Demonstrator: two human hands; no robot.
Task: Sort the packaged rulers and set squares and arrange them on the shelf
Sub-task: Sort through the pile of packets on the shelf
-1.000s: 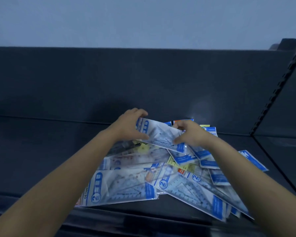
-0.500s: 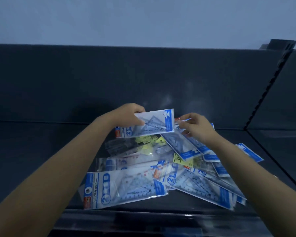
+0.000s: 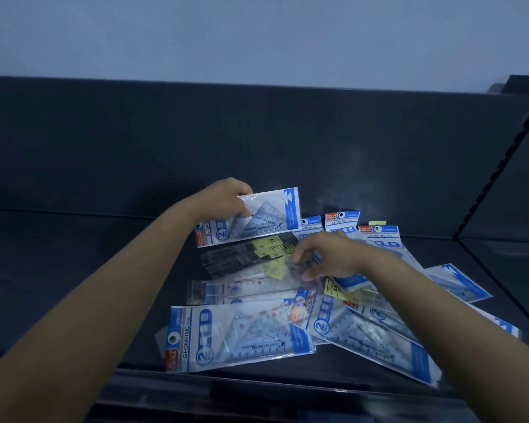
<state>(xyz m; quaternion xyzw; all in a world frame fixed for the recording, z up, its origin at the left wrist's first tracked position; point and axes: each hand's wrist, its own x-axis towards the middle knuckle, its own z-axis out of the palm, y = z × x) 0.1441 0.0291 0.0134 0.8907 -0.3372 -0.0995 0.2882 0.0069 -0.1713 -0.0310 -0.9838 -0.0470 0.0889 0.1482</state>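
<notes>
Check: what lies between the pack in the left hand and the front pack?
Head view: below the held pack lie dark yellow-labelled sleeves, then a clear ruler pack, then the front pack.

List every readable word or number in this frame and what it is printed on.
"GEOMETRIC", "2": front pack.
"GEOMETRIC", "2": pack gripped by left hand.
"GEOMETRIC": back pack.
"2": right front pack.
Clear pack pinched by right hand: nothing legible.
Yellow labels, red logos: too blurred.

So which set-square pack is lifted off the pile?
The set-square pack gripped by the left hand at the far left of the pile, raised with its blue end pointing right; every other pack lies on the shelf.
</notes>
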